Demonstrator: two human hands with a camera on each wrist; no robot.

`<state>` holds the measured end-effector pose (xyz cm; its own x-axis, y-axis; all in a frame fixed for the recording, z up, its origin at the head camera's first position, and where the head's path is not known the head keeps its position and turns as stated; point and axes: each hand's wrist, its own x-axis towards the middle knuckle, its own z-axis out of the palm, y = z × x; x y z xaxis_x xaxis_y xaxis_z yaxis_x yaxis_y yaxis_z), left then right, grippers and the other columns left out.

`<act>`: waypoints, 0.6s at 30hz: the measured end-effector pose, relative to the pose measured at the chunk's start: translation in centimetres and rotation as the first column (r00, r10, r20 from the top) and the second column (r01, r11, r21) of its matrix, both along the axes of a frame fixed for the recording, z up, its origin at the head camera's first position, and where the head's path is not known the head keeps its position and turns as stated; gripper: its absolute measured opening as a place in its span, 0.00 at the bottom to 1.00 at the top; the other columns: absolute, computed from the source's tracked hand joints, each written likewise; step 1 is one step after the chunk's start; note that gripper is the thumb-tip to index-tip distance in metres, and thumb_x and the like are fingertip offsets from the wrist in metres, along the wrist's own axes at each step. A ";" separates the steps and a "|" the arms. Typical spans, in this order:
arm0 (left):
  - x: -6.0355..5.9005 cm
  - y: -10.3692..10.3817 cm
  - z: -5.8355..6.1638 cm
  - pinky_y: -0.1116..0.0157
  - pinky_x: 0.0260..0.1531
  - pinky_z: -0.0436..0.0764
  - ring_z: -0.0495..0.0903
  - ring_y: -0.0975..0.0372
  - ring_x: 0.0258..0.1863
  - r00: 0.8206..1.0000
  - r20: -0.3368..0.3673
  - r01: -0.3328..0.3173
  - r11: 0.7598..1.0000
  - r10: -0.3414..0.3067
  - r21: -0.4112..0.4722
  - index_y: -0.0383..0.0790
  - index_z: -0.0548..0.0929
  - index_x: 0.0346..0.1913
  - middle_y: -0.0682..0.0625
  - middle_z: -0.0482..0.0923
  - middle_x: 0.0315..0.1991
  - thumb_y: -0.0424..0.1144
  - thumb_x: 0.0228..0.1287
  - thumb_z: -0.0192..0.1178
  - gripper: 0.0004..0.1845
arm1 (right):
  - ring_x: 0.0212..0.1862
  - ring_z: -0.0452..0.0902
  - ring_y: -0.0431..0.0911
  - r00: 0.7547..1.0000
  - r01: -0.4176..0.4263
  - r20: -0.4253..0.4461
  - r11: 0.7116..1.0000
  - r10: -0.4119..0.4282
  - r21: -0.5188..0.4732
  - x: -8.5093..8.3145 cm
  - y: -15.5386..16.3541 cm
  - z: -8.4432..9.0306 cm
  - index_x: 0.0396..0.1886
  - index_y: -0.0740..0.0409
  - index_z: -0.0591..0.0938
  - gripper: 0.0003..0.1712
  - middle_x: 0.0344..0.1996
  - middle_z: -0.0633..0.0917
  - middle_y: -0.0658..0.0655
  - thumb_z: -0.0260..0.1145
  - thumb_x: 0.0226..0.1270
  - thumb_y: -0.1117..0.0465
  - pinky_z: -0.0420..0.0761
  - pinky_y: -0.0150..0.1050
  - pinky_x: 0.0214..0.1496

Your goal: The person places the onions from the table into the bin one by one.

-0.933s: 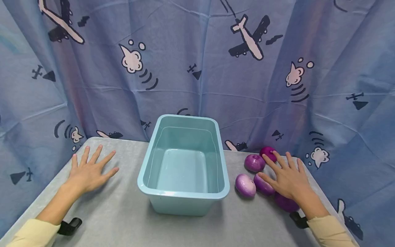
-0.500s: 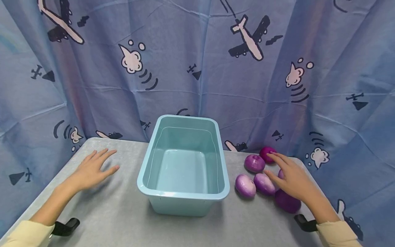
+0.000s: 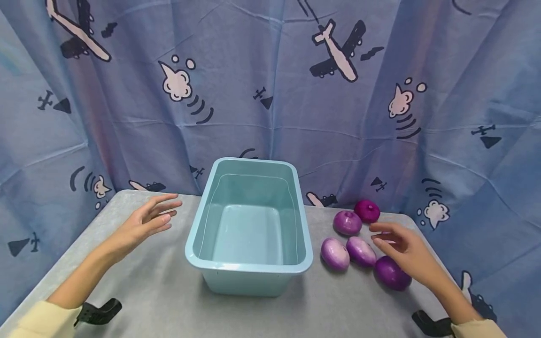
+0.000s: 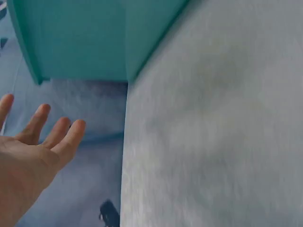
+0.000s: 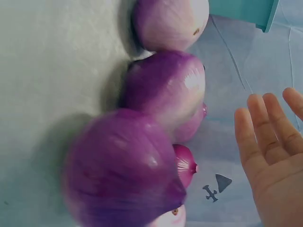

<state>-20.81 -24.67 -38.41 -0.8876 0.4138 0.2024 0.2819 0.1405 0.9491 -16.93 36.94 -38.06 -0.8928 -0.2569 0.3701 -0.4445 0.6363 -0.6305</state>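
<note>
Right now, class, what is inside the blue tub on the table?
Nothing shows inside the blue tub: its bare floor and inner walls are in view. Only the strip of floor just behind its near wall is covered. The onions lie outside, to its right.

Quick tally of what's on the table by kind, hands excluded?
Purple onions: 5 ()
Teal plastic bin: 1
Total: 6
</note>
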 end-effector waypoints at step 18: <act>-0.1 5.2 -0.1 0.39 0.61 0.64 0.51 0.42 0.75 0.986 -0.037 0.163 0.986 -0.162 0.019 0.47 0.66 0.76 0.48 0.56 0.76 0.37 0.73 0.59 0.31 | 0.53 0.82 0.44 0.991 -0.110 0.052 0.983 0.119 -0.149 2.2 -1.3 -0.8 0.62 0.68 0.77 0.23 0.53 0.81 0.67 0.67 0.68 0.76 0.79 0.29 0.50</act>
